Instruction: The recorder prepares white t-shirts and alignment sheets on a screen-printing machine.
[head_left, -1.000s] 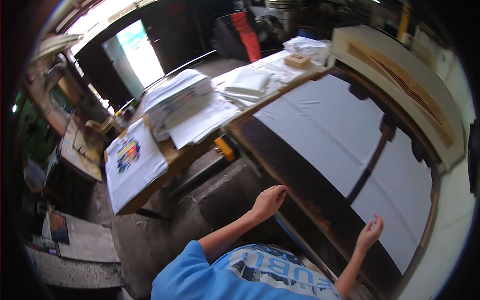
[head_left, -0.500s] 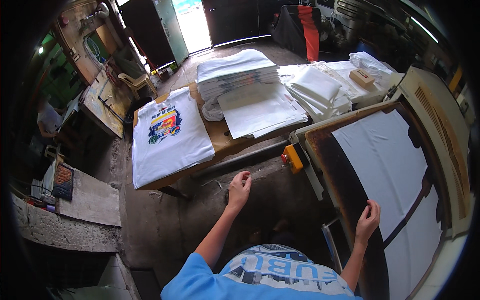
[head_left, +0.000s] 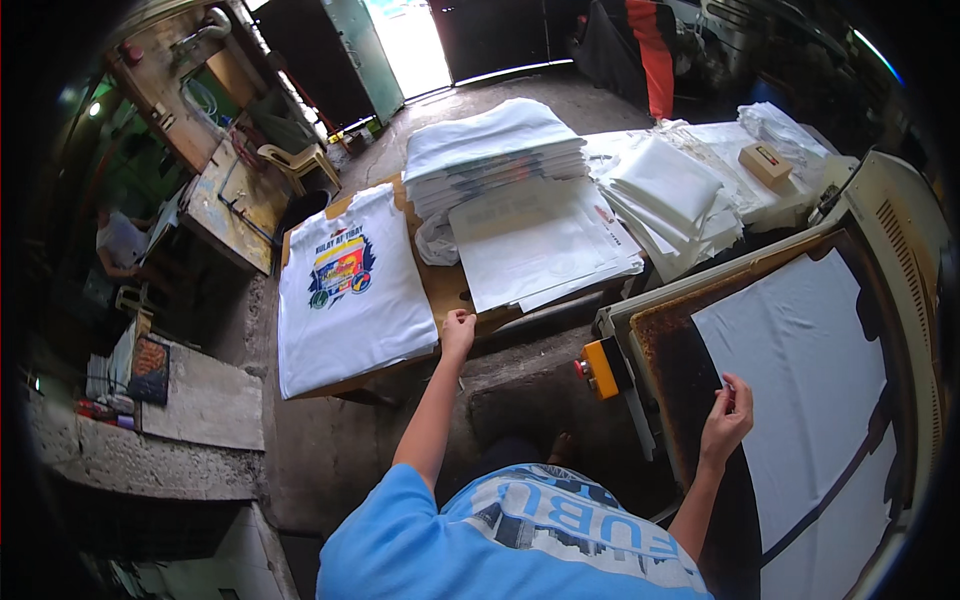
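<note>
My left hand [head_left: 458,332] is raised at the near edge of the wooden table [head_left: 436,288], fingers curled closed with nothing visible in them. Left of it lies a stack of folded white T-shirts [head_left: 390,318], the top one bearing a colourful print. White paper sheets [head_left: 540,240] lie just beyond the hand, in front of a tall pile of folded white shirts [head_left: 495,140]. My right hand [head_left: 728,425], fingers bent in toward the thumb, hovers over the near edge of the heat press bed [head_left: 675,345]. Wrinkled white cloth [head_left: 800,340] covers much of that bed.
A yellow control box [head_left: 602,368] with a red button juts from the press's left side. More folded white cloth [head_left: 665,180] and a small cardboard box [head_left: 765,163] lie farther right. A plastic chair [head_left: 298,165] stands behind the table; another person [head_left: 122,245] is at far left.
My left hand has moved forward and slightly left, up to the table edge. My right hand has moved slightly up. The whole view has shifted a little.
</note>
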